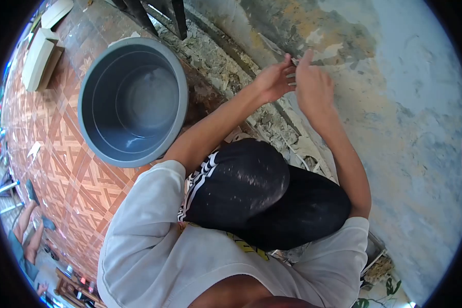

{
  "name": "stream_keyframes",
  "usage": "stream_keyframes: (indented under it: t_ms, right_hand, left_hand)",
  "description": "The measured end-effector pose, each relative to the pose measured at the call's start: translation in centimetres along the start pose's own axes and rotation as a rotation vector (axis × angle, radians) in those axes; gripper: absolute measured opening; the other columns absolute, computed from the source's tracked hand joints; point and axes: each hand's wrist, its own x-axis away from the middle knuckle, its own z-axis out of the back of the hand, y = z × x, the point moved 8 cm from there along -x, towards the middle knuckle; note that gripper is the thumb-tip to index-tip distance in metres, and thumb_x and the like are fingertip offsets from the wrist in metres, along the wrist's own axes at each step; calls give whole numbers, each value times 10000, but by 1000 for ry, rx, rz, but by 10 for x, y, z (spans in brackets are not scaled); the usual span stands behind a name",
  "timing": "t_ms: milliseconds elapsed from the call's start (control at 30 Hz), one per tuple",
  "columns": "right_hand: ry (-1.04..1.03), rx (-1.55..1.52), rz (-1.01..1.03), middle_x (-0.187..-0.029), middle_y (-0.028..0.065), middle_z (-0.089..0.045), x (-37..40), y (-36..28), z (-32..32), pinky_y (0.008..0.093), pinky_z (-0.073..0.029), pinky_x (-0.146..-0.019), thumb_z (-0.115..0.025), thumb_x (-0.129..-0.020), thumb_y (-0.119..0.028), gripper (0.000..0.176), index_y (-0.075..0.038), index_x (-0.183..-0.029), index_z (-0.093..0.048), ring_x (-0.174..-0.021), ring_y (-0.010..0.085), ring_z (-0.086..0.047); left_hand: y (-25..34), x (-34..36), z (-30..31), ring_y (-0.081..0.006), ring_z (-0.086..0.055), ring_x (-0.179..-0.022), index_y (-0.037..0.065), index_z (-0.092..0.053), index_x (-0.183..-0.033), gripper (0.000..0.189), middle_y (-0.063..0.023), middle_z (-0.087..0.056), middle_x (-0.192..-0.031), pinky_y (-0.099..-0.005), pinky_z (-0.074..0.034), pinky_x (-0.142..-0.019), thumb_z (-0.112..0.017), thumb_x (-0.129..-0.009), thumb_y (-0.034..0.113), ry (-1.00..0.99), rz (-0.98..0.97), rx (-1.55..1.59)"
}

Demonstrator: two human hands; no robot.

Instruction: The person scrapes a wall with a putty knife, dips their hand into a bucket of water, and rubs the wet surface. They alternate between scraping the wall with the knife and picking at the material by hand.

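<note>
A: Grip?
B: Left hand [274, 82] and right hand [314, 90] close together; cannot tell what either holds. Thin blade-like piece [271, 44] just past them, before stained wall [416, 113].
A: Outward?
B: Grey plastic basin [149, 97] beside left forearm [215, 120], likely for reach.

Home-like place, patterned floor [95, 182], patchy wall [400, 123]

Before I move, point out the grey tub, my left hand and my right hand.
Grey tub [149, 97]: head view, on its bare inside bottom.
Left hand [273, 83]: head view, on the middle of the hand.
Right hand [314, 86]: head view, on the back of the hand.
</note>
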Motion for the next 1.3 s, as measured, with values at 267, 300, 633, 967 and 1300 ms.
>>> stream_keyframes:
  t_ms: [267,300,633,967,1300]
  right_hand:
    - [-78,-334,33,-894,338,-615,-23,41,-58,530,-473,-779,-454,-853,-29,347,113,-1155,-359,-896,490,-605]
    - [-138,-377,9,-898,343,-612,-24,42,-60,526,-470,-782,-467,-860,-61,405,125,-1194,-334,-893,499,-600]
    - [-103,-212,34,-790,339,-599,-25,-3,-67,535,-453,-734,-435,-884,-25,297,169,-1108,-411,-806,495,-605]
    - [-116,-243,107,-692,343,-571,-36,-13,-72,535,-441,-618,-437,-821,39,350,247,-1094,-370,-684,503,-589]
    - [-114,-301,-64,-813,326,-610,-50,-9,-70,490,-489,-675,-465,-851,15,428,204,-1219,-353,-779,463,-624]
  left_hand:
    - [-16,-23,28,-155,-540,-919,96,-619,-1102,393,-13,-593,-951,-397,-409,-858,-563,-925,442,15,-25,-58]
    - [-19,-23,32,-149,-549,-963,104,-608,-1121,381,-1,-602,-994,-382,-423,-872,-532,-942,431,-16,-12,-75]
    - [5,-30,37,-261,-569,-1089,85,-523,-1076,233,-41,-587,-988,-483,-432,-1042,-485,-977,292,-216,-162,655]
    - [9,-51,64,-256,-637,-939,37,-563,-964,212,-105,-629,-922,-450,-535,-932,-509,-977,242,-106,-175,503]
    - [20,-78,82,-280,-675,-846,7,-568,-931,261,-148,-654,-863,-402,-581,-798,-508,-976,257,-114,-233,485]
